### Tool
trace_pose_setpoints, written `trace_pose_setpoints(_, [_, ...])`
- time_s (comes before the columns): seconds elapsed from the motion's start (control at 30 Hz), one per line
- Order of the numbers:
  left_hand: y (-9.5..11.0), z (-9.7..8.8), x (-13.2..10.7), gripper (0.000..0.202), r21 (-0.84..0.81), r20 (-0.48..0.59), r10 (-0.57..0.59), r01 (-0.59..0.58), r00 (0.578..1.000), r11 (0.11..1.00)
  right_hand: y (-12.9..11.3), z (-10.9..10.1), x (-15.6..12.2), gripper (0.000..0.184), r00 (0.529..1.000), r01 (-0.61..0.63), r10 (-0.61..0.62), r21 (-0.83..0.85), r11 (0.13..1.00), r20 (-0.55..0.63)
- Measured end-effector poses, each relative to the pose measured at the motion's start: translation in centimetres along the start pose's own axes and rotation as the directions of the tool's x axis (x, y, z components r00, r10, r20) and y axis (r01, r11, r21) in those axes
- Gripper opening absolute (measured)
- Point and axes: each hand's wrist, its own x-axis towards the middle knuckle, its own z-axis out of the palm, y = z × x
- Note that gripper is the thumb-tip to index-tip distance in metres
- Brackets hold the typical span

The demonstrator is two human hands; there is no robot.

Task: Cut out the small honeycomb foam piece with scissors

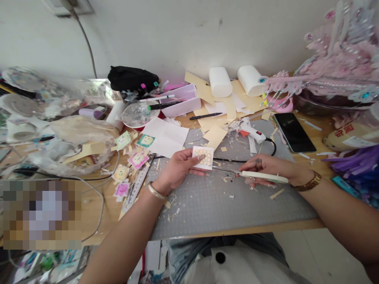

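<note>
Between the thumb and fingers of my left hand (182,163) is a small white square card (203,157) with rows of pale yellow round pieces on it. My right hand (262,165) grips a pair of scissors (260,176) with cream handles. Their metal blades point left, and the tips reach the card's lower right corner. How far apart the blades are is hard to make out. Both hands are above a grey cutting mat (213,209) strewn with paper scraps. To the left lie several small coloured smiley-face cards (138,158) beside a steel ruler (137,185).
Behind the hands are a white glue gun (253,132), a black pen (205,116), a white paper sheet (168,136) and a lilac box (185,103). A phone (294,132) and a drink cup (352,132) stand right. Plastic bags (83,138) and cables crowd the left.
</note>
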Motion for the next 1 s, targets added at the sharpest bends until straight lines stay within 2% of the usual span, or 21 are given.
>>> trace_pose_setpoints(0.3, [-0.1,-0.8,0.2,0.035,0.005,-0.009,0.049,-0.049,0.999,0.999,-0.5,-0.4,-0.2,0.054,0.995,-0.080,0.071,-0.133,0.988,-0.070])
trace_pose_setpoints(0.47, [0.0,-0.9,0.1,0.034,-0.006,-0.014,0.072,-0.072,0.997,0.997,-1.0,-0.2,-0.4,0.063,0.994,-0.081,0.074,-0.087,0.993,-0.085])
trace_pose_setpoints(0.57, [0.2,-0.9,0.1,0.031,-0.021,-0.044,0.087,-0.088,0.995,0.996,-1.2,0.1,-0.5,0.066,0.996,-0.043,0.037,-0.069,0.997,-0.078])
trace_pose_setpoints(0.67, [0.3,-0.9,0.1,0.029,-0.041,-0.064,0.097,-0.100,0.993,0.994,-1.0,0.6,-0.3,0.065,0.993,0.048,-0.054,-0.058,0.997,-0.104])
trace_pose_setpoints(0.73, [0.2,-0.9,0.2,0.028,-0.057,-0.065,0.099,-0.103,0.993,0.993,-0.7,0.8,-0.3,0.067,0.968,0.159,-0.165,-0.050,0.986,-0.188])
trace_pose_setpoints(0.83, [0.1,-0.9,0.2,0.027,-0.079,-0.064,0.098,-0.103,0.993,0.992,-0.4,0.9,-0.5,0.066,0.902,0.313,-0.313,-0.049,0.949,-0.298])
trace_pose_setpoints(0.9, [0.1,-0.9,0.2,0.026,-0.082,-0.067,0.091,-0.096,0.994,0.992,-0.5,0.8,-0.8,0.059,0.901,0.319,-0.314,-0.036,0.947,-0.299])
trace_pose_setpoints(1.0, [0.1,-0.8,0.1,0.026,-0.080,-0.064,0.083,-0.088,0.994,0.993,-1.1,0.9,-1.2,0.054,0.924,0.249,-0.247,-0.033,0.968,-0.293])
